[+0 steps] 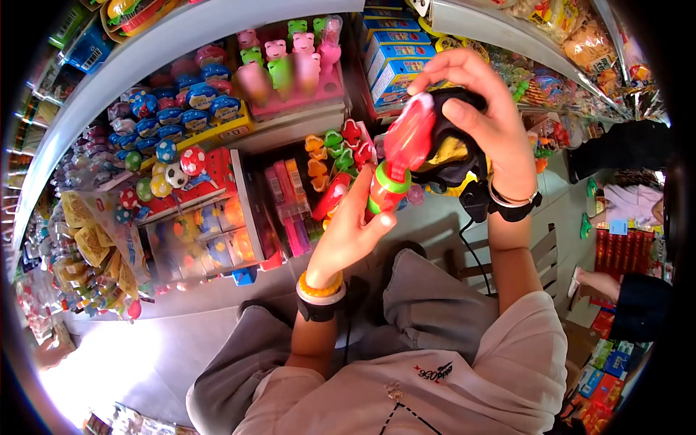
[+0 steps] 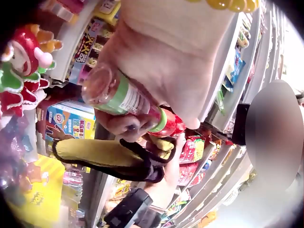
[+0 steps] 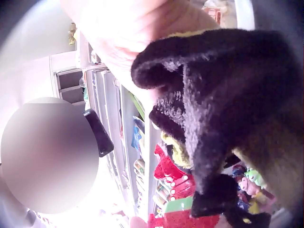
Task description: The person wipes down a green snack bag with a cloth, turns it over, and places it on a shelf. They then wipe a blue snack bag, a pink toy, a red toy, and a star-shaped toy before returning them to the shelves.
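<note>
My left hand (image 1: 351, 232) grips a small toy candy bottle (image 1: 408, 141) with a bright green collar and a red, finger-shaped top. In the left wrist view, the clear, green-banded lower end of the bottle sticks out of the fist. My right hand (image 1: 493, 127) holds a black and yellow fuzzy cloth (image 1: 451, 152) right beside the red top, thumb and fingers bent around it. Loose cloth hangs below that hand in the left wrist view. Dark cloth (image 3: 213, 95) fills much of the right wrist view and hides most of the fingers.
Shelves of toys and sweets lie ahead: a pink tray (image 1: 290, 101) with frog-topped tubes, blue-lidded containers (image 1: 188, 109), football-topped sticks (image 1: 167, 170) and blue boxes (image 1: 399, 65). A stool (image 1: 544, 254) stands at the right. Other people are in the aisle beyond it.
</note>
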A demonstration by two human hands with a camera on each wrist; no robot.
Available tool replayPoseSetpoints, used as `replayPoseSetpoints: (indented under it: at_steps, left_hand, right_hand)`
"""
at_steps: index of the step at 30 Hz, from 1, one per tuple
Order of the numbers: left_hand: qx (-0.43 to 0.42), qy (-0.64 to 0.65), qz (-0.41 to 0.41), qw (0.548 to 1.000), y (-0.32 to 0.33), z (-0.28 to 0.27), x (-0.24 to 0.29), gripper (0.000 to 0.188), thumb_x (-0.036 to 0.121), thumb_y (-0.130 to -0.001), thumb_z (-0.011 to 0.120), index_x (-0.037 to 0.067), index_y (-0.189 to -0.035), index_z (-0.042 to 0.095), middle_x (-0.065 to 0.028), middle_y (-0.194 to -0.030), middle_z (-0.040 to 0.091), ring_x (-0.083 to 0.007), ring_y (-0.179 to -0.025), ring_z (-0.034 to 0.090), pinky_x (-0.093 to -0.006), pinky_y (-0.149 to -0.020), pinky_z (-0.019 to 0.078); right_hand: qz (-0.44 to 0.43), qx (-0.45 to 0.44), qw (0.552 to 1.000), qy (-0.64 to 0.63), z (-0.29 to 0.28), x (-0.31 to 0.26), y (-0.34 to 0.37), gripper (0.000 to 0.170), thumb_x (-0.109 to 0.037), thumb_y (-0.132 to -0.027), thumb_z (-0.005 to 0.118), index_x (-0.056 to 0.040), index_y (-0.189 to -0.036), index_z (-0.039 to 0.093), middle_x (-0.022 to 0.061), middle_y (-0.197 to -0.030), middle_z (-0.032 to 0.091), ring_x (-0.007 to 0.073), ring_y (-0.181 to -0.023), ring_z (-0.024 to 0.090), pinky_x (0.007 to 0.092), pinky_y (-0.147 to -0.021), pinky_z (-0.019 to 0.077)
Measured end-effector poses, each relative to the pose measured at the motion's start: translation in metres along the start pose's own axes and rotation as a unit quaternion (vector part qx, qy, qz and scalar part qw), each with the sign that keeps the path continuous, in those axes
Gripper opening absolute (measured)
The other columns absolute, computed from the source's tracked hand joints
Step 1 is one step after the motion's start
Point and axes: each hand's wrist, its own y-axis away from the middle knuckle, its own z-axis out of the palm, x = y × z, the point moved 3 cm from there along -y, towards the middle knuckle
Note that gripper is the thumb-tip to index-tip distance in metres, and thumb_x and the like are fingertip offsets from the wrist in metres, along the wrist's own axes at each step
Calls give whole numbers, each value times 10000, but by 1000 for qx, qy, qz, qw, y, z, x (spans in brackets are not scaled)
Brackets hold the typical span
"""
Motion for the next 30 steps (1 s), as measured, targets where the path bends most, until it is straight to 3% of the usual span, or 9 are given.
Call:
replayPoseSetpoints:
  at_steps: [2, 5, 6, 10, 14, 17, 23, 26, 30]
  left_hand:
    - [-24, 71, 44, 996, -6, 2, 9, 770, 514, -900, 532, -54, -1352, 274, -58, -862, 518, -98, -686, 488, -227, -618, 414]
    - [-74, 170, 24, 982, -9, -1, 9, 778, 614, -895, 444, -46, -1291, 334, -30, -721, 466, -63, -562, 410, -206, -516, 352]
    - [-49, 144, 39, 988, -10, 1, 13, 777, 686, -882, 352, -24, -1193, 397, -11, -643, 434, -71, -492, 377, -229, -477, 341]
    - [18, 244, -7, 969, -7, 2, 18, 746, 706, -887, 273, 7, -1084, 439, -3, -624, 421, -68, -470, 344, -226, -477, 334]
    - [51, 316, -30, 947, -8, 2, 26, 782, 736, -866, 241, -11, -973, 446, -28, -528, 381, -100, -372, 303, -244, -345, 253]
    - [-2, 349, -34, 936, -7, -2, 25, 760, 737, -870, 214, 28, -1018, 445, -3, -582, 401, -83, -403, 313, -225, -385, 272]
    - [-14, 447, -68, 892, -5, -6, 18, 771, 759, -853, 192, 39, -956, 447, -5, -533, 374, -91, -355, 271, -232, -342, 240]
    - [-5, 452, -72, 889, -5, -5, 17, 786, 772, -841, 194, 36, -949, 447, -5, -535, 374, -90, -358, 274, -231, -346, 245]
    - [2, 373, -30, 927, -3, -2, 26, 796, 784, -828, 208, 34, -935, 449, -8, -540, 384, -88, -369, 288, -225, -354, 251]
  right_hand:
    - [-57, 1, 997, 44, 0, 4, -3, 421, -279, -892, 612, -12, -1192, 486, 81, -1094, 609, 138, -1072, 537, 280, -927, 392]
    - [-44, 44, 997, 38, -2, 0, -4, 428, -303, -905, 583, -6, -1198, 486, 77, -1098, 607, 145, -1088, 532, 289, -946, 379]
    - [-42, 49, 997, 45, -4, 2, -4, 402, -277, -913, 573, -9, -1199, 487, 72, -1107, 603, 139, -1084, 530, 280, -936, 383]
    - [-7, 40, 998, 41, -1, 13, -2, 347, -230, -927, 553, -23, -1199, 491, 62, -1101, 600, 127, -1060, 529, 271, -920, 390]
    - [8, 33, 999, 17, 4, 18, -2, 331, -217, -930, 551, -21, -1191, 497, 54, -1099, 598, 120, -1043, 534, 265, -909, 395]
    - [5, 31, 999, 18, 6, 23, -3, 317, -205, -932, 547, -21, -1187, 501, 54, -1094, 599, 118, -1024, 540, 260, -897, 399]
    - [2, 16, 1000, 19, 6, 30, -3, 300, -196, -935, 545, -23, -1177, 514, 47, -1043, 618, 114, -981, 548, 248, -851, 404]
    - [8, 19, 1000, 23, 7, 28, -2, 298, -202, -934, 548, -23, -1171, 521, 47, -1032, 622, 114, -974, 550, 247, -843, 404]
    - [-3, 21, 1000, 13, 7, 28, -2, 288, -196, -936, 547, -23, -1164, 525, 53, -1039, 617, 121, -988, 554, 253, -860, 406]
